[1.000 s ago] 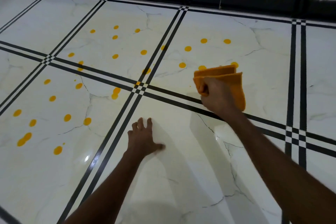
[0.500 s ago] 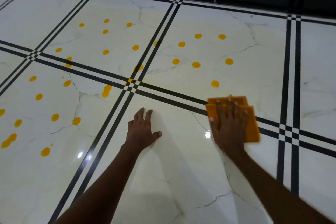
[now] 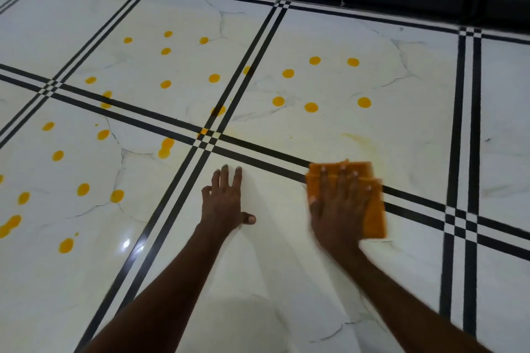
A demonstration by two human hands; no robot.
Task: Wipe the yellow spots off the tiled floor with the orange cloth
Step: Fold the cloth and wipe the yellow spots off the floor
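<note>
- Across the black double joint line at the near right of the white tiles, the orange cloth (image 3: 372, 209) lies folded into a flat pad, partly on the far tile and partly on the near one.
- The right hand (image 3: 341, 206) rests on top of the orange cloth, palm down, fingers (image 3: 342, 178) spread and extended. It does not clench the cloth; it pins it to the floor by downward pressure. The hand's outline is blurred, which suggests a stroke in progress.
- Handling, as a judgement: the cloth appears soft, light and limp. It offers no stiffness of its own, so a flat palm over the centre of the fold is the suitable hold; gripping one edge is likely to let the layers unfold or bunch.
- The tiled floor (image 3: 286, 266) is glossy and shows a bright reflection, so the pad is likely to slide easily. Firm pressure is advisable.
- A faint yellow smear (image 3: 358, 139) lies just beyond the cloth. Judged from this, the paint-like substance spreads before it lifts, and repeat passes may be required.
- The nearest yellow spots (image 3: 311, 107) sit on the far tile beyond the smear. Many more lie on the tiles to the left.
- The left hand (image 3: 222, 203) is flat on the near tile, open, holding nothing, apparently as a support.
</note>
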